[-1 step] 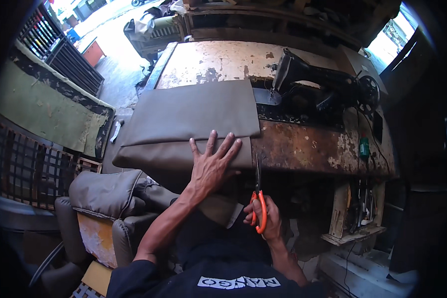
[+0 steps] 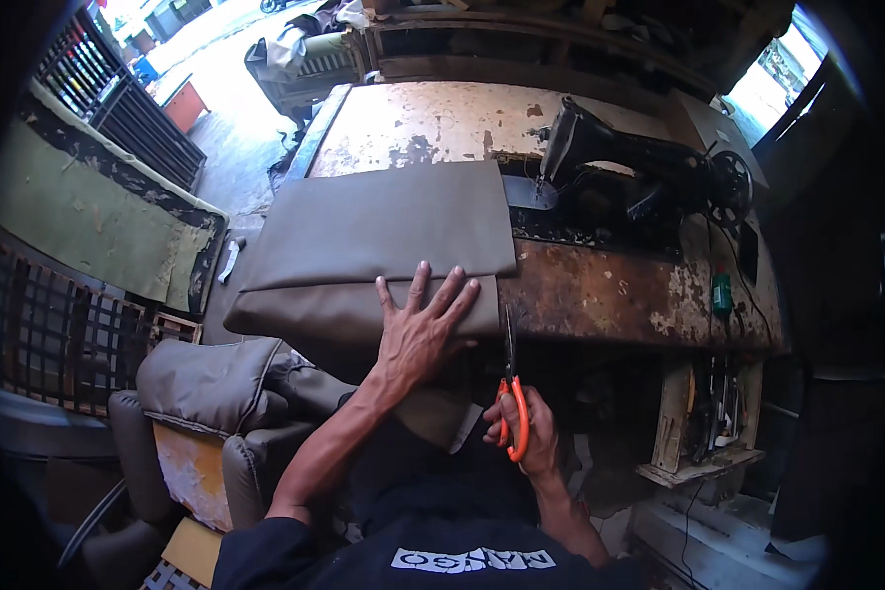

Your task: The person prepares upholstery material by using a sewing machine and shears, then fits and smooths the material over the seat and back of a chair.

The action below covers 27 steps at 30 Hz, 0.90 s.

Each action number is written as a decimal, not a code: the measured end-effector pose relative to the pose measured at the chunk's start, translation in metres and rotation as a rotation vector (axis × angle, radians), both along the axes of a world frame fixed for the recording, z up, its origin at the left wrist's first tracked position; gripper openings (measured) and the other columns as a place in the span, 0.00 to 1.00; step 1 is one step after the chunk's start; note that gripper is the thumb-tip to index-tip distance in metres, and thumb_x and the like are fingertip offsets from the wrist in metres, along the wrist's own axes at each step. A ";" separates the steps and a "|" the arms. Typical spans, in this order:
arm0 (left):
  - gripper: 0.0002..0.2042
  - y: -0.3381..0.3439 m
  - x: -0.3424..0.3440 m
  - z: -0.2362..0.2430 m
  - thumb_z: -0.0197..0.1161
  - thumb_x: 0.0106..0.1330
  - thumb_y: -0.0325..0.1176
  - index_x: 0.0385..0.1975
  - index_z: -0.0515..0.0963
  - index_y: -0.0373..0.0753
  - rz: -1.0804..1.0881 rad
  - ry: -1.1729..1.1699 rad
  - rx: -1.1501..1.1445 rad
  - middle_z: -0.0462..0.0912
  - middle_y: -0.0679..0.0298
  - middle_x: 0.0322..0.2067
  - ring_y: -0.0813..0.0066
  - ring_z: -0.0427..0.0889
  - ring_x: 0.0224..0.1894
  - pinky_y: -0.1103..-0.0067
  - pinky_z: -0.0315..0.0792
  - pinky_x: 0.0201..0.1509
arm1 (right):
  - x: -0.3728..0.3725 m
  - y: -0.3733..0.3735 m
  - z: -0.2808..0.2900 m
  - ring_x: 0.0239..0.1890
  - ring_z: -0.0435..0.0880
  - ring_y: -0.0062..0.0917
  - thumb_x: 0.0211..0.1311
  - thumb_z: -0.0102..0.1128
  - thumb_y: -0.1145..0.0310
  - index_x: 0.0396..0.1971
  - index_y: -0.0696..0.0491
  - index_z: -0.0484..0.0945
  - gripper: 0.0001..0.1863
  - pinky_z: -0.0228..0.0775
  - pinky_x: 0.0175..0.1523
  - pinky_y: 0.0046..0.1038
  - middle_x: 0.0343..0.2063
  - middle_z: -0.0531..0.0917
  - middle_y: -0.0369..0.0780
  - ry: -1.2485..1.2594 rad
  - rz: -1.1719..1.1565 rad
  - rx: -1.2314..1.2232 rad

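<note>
here, the left hand (image 2: 413, 339) is resting flat, fingers spread and gripping nothing, on the folded grey-brown sheet (image 2: 383, 221), which is lying across the table (image 2: 590, 295) left of the sewing machine (image 2: 639, 147); the right hand (image 2: 539, 438) is holding orange-handled scissors (image 2: 510, 366) in curled fingers.

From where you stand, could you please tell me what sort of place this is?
Probably an upholstery workshop: a black sewing machine, grey-brown sheet material under the left hand, and orange-handled scissors.
</note>
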<state>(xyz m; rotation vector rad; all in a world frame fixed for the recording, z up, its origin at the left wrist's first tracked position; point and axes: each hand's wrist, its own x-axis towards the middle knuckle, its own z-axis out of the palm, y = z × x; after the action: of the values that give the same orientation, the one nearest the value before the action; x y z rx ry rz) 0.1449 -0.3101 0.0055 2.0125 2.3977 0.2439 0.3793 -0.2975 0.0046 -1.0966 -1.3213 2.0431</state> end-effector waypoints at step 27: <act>0.33 -0.056 0.022 -0.010 0.67 0.63 0.44 0.72 0.68 0.70 -0.156 -0.080 0.129 0.62 0.75 0.76 0.57 0.49 0.81 0.28 0.23 0.72 | -0.029 -0.021 0.020 0.27 0.80 0.16 0.71 0.60 0.42 0.48 0.60 0.72 0.31 0.82 0.33 0.22 0.29 0.79 0.38 -0.261 -0.047 0.074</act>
<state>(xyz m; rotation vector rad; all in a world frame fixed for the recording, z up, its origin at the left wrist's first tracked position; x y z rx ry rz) 0.1666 -0.3663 -0.0049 2.1842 2.2168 0.4783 0.3504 -0.3186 0.0242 -1.3833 -1.4679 1.8485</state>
